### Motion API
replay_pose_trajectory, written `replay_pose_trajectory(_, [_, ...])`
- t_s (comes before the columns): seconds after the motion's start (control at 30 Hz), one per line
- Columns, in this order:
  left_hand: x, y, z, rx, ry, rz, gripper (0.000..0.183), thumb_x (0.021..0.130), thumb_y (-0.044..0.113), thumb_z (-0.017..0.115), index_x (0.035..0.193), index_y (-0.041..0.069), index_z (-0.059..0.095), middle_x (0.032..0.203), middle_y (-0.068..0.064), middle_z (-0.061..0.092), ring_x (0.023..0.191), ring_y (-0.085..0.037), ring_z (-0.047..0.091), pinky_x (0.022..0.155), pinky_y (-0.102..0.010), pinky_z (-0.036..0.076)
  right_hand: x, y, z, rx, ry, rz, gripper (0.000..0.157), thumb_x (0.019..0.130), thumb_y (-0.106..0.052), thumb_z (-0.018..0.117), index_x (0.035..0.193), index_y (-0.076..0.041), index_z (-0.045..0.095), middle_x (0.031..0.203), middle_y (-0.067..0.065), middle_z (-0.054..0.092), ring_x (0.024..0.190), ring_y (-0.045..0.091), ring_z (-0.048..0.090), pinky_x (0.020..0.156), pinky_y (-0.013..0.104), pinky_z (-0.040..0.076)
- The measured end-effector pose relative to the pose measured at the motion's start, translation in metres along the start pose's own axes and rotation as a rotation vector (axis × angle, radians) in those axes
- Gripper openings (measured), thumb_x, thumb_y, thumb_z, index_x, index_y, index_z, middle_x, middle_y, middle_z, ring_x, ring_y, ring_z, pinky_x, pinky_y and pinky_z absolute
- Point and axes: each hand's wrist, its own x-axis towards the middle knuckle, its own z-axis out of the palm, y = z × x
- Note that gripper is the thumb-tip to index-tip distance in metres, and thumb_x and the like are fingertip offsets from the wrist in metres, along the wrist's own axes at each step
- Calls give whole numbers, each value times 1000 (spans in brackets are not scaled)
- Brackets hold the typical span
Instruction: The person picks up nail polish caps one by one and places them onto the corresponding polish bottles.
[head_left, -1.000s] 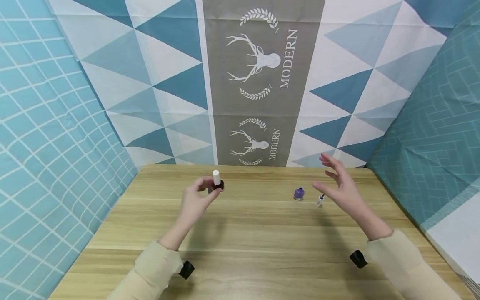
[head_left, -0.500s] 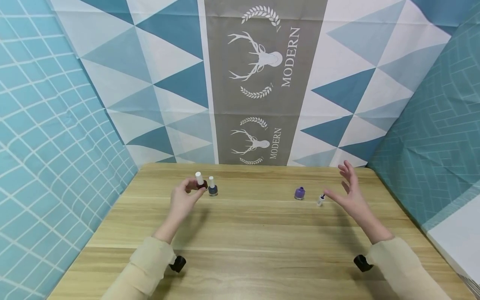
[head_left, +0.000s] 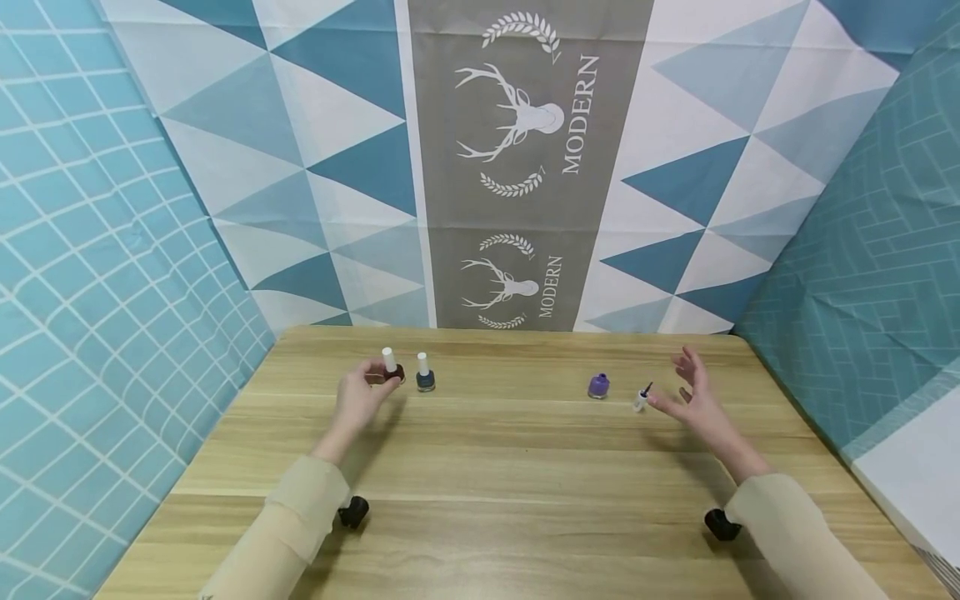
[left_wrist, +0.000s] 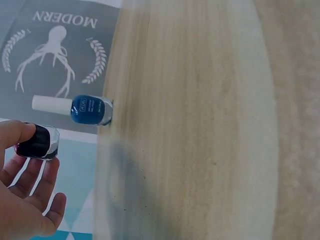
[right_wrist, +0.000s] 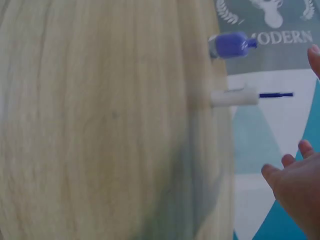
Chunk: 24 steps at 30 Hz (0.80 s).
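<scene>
My left hand (head_left: 356, 402) pinches a dark red nail polish bottle (head_left: 393, 373) with a white cap between thumb and fingers. In the left wrist view that bottle (left_wrist: 39, 144) is slightly tilted, its cap hidden by the hand. Just right of it stands a capped dark blue nail polish bottle (head_left: 425, 380), upright on the table. Farther right is an uncapped purple nail polish bottle (head_left: 598, 387). Its white brush cap (head_left: 641, 401) stands on its end, purple brush up. My right hand (head_left: 703, 410), fingers spread and holding nothing, hovers right of that brush cap.
All of it is on a wooden table (head_left: 510, 492), the bottles toward its far edge. A patterned cloth (head_left: 525, 167) hangs behind. A blue tiled sheet (head_left: 97, 250) closes the left side, a teal one (head_left: 862, 275) the right.
My left hand has carried the dark red bottle left and down, past the dark blue bottle, which is now uncovered. My right hand has drawn rightward and lower, away from the brush cap.
</scene>
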Motion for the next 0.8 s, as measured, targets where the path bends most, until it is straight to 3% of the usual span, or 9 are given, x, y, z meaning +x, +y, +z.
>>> replay_pose_trajectory(0.27, [13,-14,2,53,-30,-44,31,85,11,69,111,-2,59,108,-21,63,98,-34,62,84,-42,51,7,21,2,-86,-138,90,96,87,-17,68,148,-2,-5,143,35,25,129,52,28,100,64,30])
replay_pose_trajectory(0.8, [18,-22,7,110,-73,-106,27,83,8,69,104,-6,59,103,-23,63,97,-36,60,84,-45,48,17,33,12,-202,-189,53,58,88,-25,68,133,3,43,123,23,53,113,38,51,97,54,39])
